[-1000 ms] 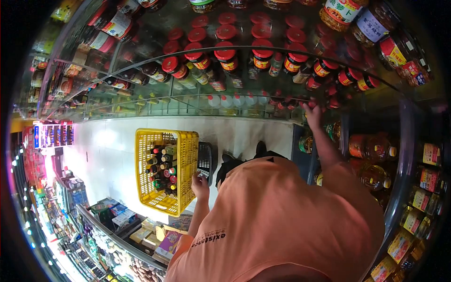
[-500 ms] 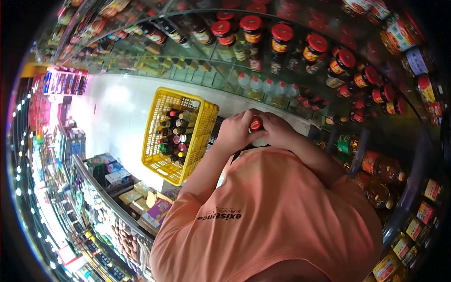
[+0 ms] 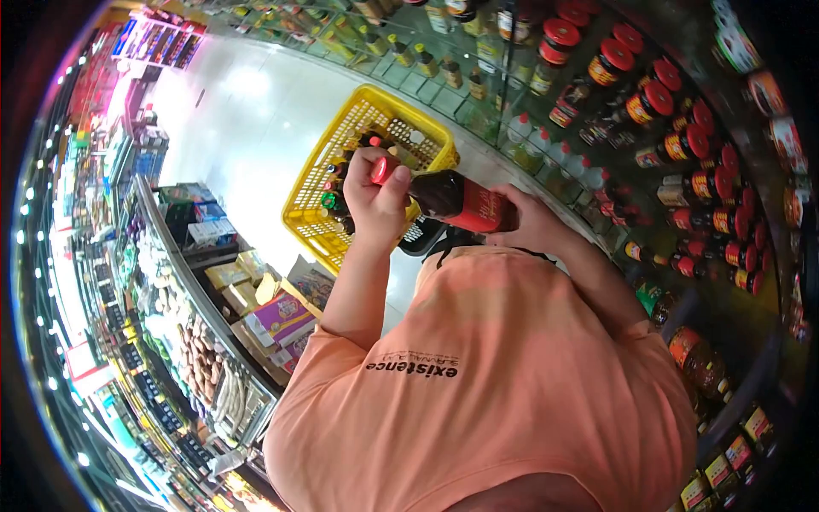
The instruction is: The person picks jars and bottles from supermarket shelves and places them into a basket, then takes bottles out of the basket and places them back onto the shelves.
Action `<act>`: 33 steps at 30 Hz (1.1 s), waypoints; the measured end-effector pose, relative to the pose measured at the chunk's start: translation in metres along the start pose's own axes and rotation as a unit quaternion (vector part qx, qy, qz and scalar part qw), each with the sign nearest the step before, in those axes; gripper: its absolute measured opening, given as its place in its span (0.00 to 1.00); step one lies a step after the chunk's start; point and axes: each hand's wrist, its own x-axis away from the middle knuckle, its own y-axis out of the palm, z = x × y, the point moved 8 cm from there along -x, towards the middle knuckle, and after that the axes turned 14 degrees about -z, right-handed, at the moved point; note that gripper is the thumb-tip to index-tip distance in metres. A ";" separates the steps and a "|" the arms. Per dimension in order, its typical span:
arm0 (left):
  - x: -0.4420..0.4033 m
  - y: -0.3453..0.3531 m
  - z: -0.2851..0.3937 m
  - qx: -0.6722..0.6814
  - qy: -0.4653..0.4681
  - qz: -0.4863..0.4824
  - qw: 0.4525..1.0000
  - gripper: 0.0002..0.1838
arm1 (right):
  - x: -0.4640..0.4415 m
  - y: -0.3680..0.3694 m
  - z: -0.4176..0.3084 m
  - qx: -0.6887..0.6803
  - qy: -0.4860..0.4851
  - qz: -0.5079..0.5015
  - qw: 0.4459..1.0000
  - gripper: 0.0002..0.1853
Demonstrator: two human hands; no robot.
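In the middle of the frame, I see the long dark bottle with a red label and a red cap, held between both hands. It lies slanted across the view, with its cap end toward the left and its base toward the right. The left hand is closed around the neck, with the thumb beside the cap. The right hand is clamped on the base end; some of its fingers are hidden from me.

Behind the left hand stands the yellow perforated plastic basket, with several dark bottles with coloured caps inside. In the picture, the held bottle overlaps the basket's lower right edge, but I cannot tell its height above it.

At the upper right, I see dark jars with round red lids on glass shelves. At the lower left, near the left forearm, there is a purple and white cardboard box.
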 end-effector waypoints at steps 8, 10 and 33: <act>-0.008 -0.105 -0.040 -0.151 -0.096 -0.151 0.972 0.14 | -0.062 0.024 -0.027 0.103 -0.008 0.030 0.994 0.38; -0.001 -0.130 -0.053 -0.131 -0.126 -0.148 0.972 0.14 | -0.079 0.031 -0.030 0.146 -0.026 0.039 0.988 0.39; 0.055 -0.209 -0.325 -0.499 -0.370 -0.079 0.779 0.22 | 0.182 0.156 0.432 -0.153 0.479 0.156 0.850 0.22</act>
